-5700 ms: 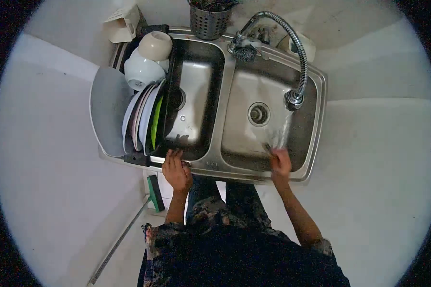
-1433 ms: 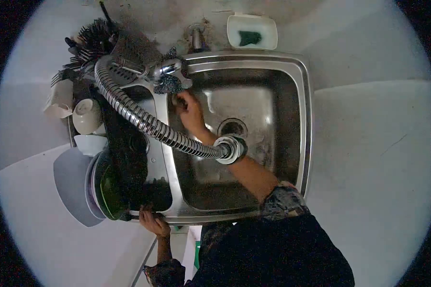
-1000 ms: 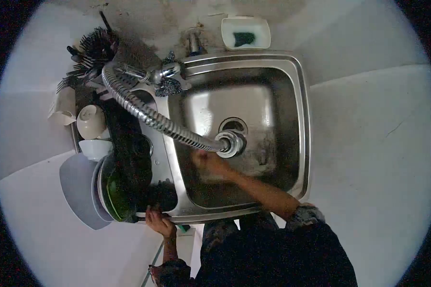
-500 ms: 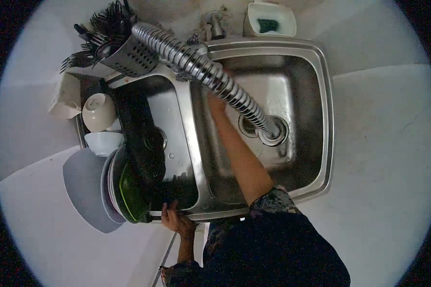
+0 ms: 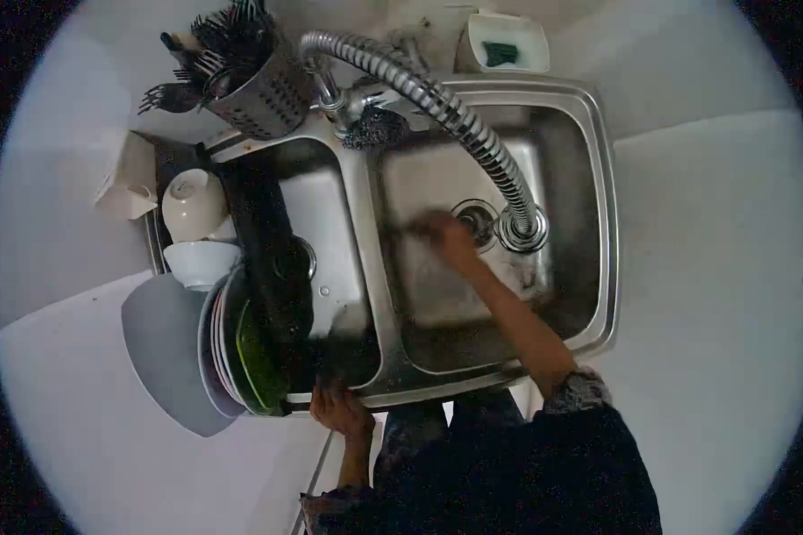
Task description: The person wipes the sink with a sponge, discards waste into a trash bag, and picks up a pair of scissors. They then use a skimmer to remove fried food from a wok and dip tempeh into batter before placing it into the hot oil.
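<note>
My right hand (image 5: 442,234) is low inside the right basin of the steel sink (image 5: 608,223), left of the drain (image 5: 476,221). Motion smears its fingers, and whether anything lies in them cannot be made out. Near it, the coiled metal faucet hose (image 5: 473,125) arcs over the basin, its round head (image 5: 522,230) hanging close to the drain. My left hand (image 5: 339,410) rests at the sink's front edge below the left basin, its fingers loosely extended over the rim. A dark metal scourer (image 5: 375,129) sits by the faucet base.
Left of the sink stand plates (image 5: 227,348), a green dish (image 5: 257,361), a grey board-like piece (image 5: 165,348), a white bowl (image 5: 201,265) and a cream cup (image 5: 192,205). A perforated holder (image 5: 268,102) carries cutlery. A white dish (image 5: 531,49) holds a green sponge (image 5: 500,53).
My right hand has come from behind the hose at the basin's far left toward me, closer to the drain. The view has shifted, baring the faucet and scourer. My left hand stays at the edge.
</note>
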A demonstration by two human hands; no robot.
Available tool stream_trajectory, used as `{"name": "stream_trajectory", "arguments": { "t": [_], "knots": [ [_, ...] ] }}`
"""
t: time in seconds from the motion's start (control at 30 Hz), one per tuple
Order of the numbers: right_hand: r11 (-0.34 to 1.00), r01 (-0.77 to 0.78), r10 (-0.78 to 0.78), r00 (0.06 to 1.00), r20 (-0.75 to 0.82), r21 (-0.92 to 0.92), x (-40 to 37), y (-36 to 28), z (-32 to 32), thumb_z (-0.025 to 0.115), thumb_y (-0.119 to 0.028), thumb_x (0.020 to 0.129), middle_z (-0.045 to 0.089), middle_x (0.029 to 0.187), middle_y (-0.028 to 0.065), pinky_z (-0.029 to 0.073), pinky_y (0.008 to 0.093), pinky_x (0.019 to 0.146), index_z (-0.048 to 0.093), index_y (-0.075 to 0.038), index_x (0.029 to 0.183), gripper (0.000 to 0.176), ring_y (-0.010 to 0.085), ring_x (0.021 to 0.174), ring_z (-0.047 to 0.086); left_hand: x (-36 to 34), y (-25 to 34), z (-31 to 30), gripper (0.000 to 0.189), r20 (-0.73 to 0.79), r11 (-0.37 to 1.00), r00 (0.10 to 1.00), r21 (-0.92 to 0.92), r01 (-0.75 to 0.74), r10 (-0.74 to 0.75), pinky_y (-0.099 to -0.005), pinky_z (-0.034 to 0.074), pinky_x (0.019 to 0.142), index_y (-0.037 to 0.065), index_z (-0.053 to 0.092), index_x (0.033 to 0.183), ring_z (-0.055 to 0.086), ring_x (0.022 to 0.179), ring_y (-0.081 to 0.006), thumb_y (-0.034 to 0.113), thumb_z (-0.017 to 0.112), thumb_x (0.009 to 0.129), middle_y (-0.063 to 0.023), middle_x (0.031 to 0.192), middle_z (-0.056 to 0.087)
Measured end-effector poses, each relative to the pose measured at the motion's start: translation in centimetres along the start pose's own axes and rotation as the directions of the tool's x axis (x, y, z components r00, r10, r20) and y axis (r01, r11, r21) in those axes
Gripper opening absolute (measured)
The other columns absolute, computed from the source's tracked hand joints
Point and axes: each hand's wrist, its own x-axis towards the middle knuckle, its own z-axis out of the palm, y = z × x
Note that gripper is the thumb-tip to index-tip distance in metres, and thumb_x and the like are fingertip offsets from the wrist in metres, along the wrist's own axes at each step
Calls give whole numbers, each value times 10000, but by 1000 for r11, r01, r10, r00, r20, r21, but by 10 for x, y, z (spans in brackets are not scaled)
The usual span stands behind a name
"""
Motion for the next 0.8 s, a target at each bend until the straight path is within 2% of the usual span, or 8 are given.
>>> {"name": "stream_trajectory", "arguments": {
  "t": [0.13, 0.2, 0.33, 0.4, 0.53, 0.6, 0.73, 0.8],
  "knots": [
    [971, -193, 239, 807, -541, 141, 81, 1, -65, 519, -24, 736, 521, 1019, 207, 396, 433, 805, 511, 5, 1036, 301, 375, 931, 483, 7, 11, -8, 425, 142, 964, 961, -88, 252, -239, -409, 325, 830, 54, 632, 972, 466, 1036, -286, 362, 344, 921, -169, 1080, 556],
    [932, -191, 351, 684, -640, 307, 106, 36, -30, 520, -34, 731, 526, 991, 210, 391, 435, 794, 511, 17, 1011, 285, 382, 894, 478, 14, 23, -16, 380, 38, 971, 985, 164, -174, 170, -420, 319, 827, 62, 633, 973, 467, 1040, -281, 302, 343, 919, -147, 1036, 582],
    [999, -33, 2, 595, -804, -23, 132, -30, 1, 532, -61, 750, 530, 991, 223, 381, 456, 828, 527, 3, 1034, 291, 396, 925, 476, 18, 23, -15, 342, 73, 979, 977, 28, -201, 199, -425, 314, 822, 68, 634, 960, 466, 1049, -279, 250, 349, 909, -118, 981, 613],
    [871, -137, 323, 884, -337, 472, 106, -94, -4, 530, -62, 753, 527, 1044, 226, 382, 445, 874, 520, 1, 1068, 321, 405, 975, 475, 24, 35, -21, 356, 32, 961, 970, 128, -243, 241, -417, 312, 823, 64, 636, 940, 476, 1054, -280, 260, 340, 916, -94, 930, 631],
    [983, -59, 124, 910, -395, 173, 87, -82, 30, 520, -47, 755, 513, 1123, 232, 364, 430, 940, 493, 11, 1137, 387, 416, 1066, 455, 21, 27, -18, 383, 78, 974, 979, 112, -199, 191, -417, 309, 851, 58, 639, 925, 488, 1051, -281, 277, 324, 925, -106, 931, 631],
    [996, 58, -47, 989, -139, 72, 48, -70, 24, 507, -43, 765, 469, 1200, 244, 333, 417, 990, 462, 2, 1197, 436, 412, 1136, 420, 23, 35, -19, 394, 20, 970, 978, 126, -209, 209, -425, 301, 872, 58, 639, 929, 497, 1047, -290, 282, 315, 930, -110, 933, 626],
    [976, 207, -217, 931, 292, 66, -73, -35, 28, 482, -31, 794, 461, 1236, 213, 338, 428, 994, 458, -29, 1224, 431, 352, 1161, 431, 7, 4, -9, 413, 58, 955, 976, 202, -217, 210, -428, 293, 876, 68, 638, 943, 486, 1054, -296, 300, 297, 930, -114, 906, 620],
    [928, 364, -334, 729, 598, 75, -122, -6, 30, 468, -38, 803, 471, 1241, 176, 331, 418, 1008, 474, -56, 1210, 408, 329, 1171, 433, 12, 10, -11, 455, 118, 958, 967, 151, -244, 227, -427, 296, 872, 64, 633, 971, 476, 1046, -299, 329, 265, 930, -113, 861, 611]
  ]
}}
